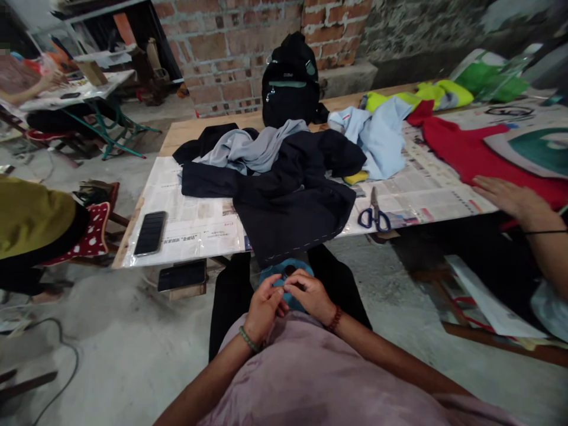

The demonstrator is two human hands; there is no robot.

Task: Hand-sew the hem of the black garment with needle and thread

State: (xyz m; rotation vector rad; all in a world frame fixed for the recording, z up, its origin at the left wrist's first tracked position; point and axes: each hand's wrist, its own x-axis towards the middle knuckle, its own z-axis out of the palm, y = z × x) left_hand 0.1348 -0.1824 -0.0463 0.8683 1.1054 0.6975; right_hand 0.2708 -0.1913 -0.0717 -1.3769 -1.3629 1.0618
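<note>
My left hand and my right hand meet in front of my lap, thumbs and fingertips pinched together. Whatever they hold between them is too small to make out. Beneath them, between my knees, is a blue thing whose kind I cannot tell, with a small dark round piece near my right fingers. Just beyond my hands, a dark garment hangs over the table edge, a line of white stitches along its hem. Blue-handled scissors lie on the table to its right.
Newspaper covers the table. On it are a phone, a grey cloth, a light blue garment and a black backpack. Another phone rests below the edge. At right, a co-worker's hand touches red cloth beside an iron.
</note>
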